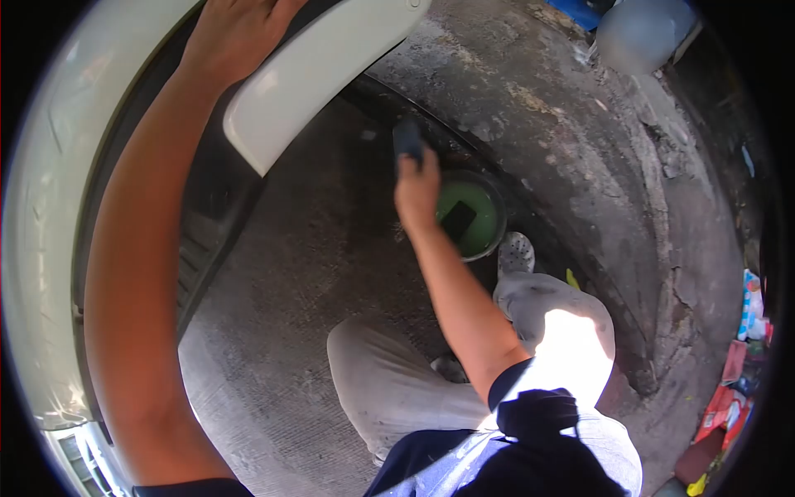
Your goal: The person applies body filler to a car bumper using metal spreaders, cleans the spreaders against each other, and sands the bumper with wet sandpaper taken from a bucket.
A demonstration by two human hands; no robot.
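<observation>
My right hand point(416, 189) is closed around a dark, blurred block point(407, 141), just up and left of a round bucket point(500, 217). Greenish liquid point(484, 236) fills the bucket, and a black rectangular piece point(458, 221) lies in it. At the top left my left hand point(240, 33) reaches onto the dark surface beside a curved white panel point(306, 74). The top edge of the view cuts off its fingers, so what they touch is hidden.
A large pale curved body panel point(50, 207) runs down the left side. Rough grey concrete point(273, 331) lies below. My bent knees and a perforated shoe point(516, 253) are near the bucket. Colourful packets point(729, 406) lie at the right edge, a bluish container point(644, 35) at the top right.
</observation>
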